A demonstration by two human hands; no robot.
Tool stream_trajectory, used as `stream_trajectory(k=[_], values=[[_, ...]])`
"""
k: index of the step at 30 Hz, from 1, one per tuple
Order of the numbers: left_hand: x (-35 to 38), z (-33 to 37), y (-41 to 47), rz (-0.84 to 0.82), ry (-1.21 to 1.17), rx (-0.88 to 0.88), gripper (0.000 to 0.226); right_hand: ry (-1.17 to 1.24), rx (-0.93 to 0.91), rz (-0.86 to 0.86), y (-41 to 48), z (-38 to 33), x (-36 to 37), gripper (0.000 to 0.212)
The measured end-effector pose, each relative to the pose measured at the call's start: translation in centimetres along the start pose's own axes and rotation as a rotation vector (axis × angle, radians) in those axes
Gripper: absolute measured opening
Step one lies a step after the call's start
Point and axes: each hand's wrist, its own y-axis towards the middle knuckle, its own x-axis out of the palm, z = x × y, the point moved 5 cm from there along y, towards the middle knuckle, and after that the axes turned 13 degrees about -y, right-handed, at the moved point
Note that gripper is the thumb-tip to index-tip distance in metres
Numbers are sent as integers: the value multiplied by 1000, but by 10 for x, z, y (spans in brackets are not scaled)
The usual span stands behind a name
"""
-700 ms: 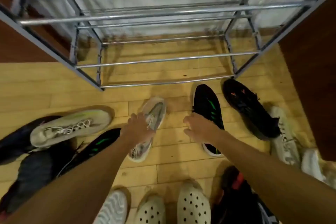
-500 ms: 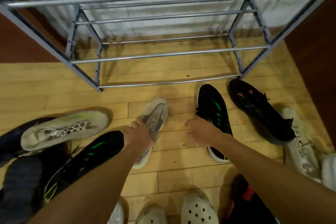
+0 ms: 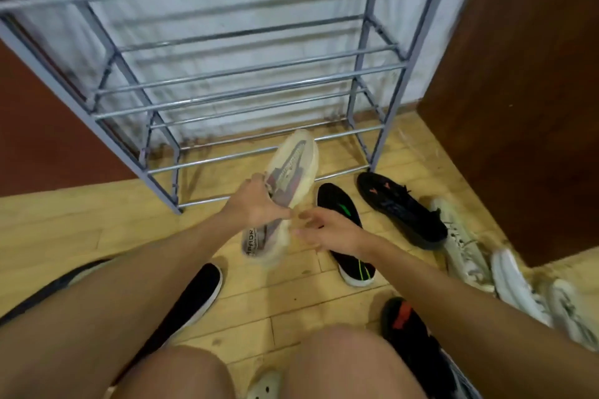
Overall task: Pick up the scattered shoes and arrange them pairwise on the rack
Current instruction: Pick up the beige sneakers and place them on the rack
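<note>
Your left grip [image 3: 256,207] has its fingers curled around the cream knit sneaker with the grey-and-pink middle [image 3: 293,165], holding it about halfway along its left edge. The sneaker's long axis runs away from you and leans a bit to the right. The toe points at the grey metal tube rack [image 3: 210,159] and the heel comes back toward your knees. In the head view the toe overlaps the rack's lowest rails. The heel end is blurry, with some lettering on it that I can't read properly. I honestly can't tell whether the upper or the sole is facing the camera.

Your right grip [image 3: 327,230] sits just beside the sneaker's heel half, fingers loosely bent and spread, not wrapped around anything. Its fingertips are right next to the shoe's edge, but I can't tell whether they touch it.

On the pale wooden plank floor [image 3: 81,236], just right of the held shoe, lies a black knit sneaker with a green stripe [image 3: 334,201], toe toward the rack and partly under your right forearm. Next to that is a black sneaker with orange marks [image 3: 398,207], angled the same way. White laced sneakers [image 3: 463,246] are bunched by the brown panel [image 3: 518,107]. A plain black shoe [image 3: 197,291] sits under your left forearm, and a black shoe with a red tab [image 3: 405,324] is near your right knee.
</note>
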Motion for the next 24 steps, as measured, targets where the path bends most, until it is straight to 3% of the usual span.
stream_trajectory(k=[3,6,10,12,15,17,21,24], values=[[-10,65,-31,23,-109,106,75,230,-113,71,-42,-29,-13,50],[-5,107,-56,20,-262,173,96,425,-138,219,-70,-31,-29,67],[25,139,-85,-53,-489,162,63,661,-65,356,-114,8,-55,43],[51,146,-98,-92,-469,122,65,692,-33,377,-139,36,-62,34],[86,154,-121,-256,-234,53,31,749,45,396,-169,82,-66,22],[98,159,-131,-283,-119,-15,23,801,80,424,-186,107,-68,23],[139,176,-146,-350,-134,-45,58,858,102,463,-213,139,-71,29],[187,186,-163,-397,-201,-37,49,865,97,444,-230,159,-71,29]])
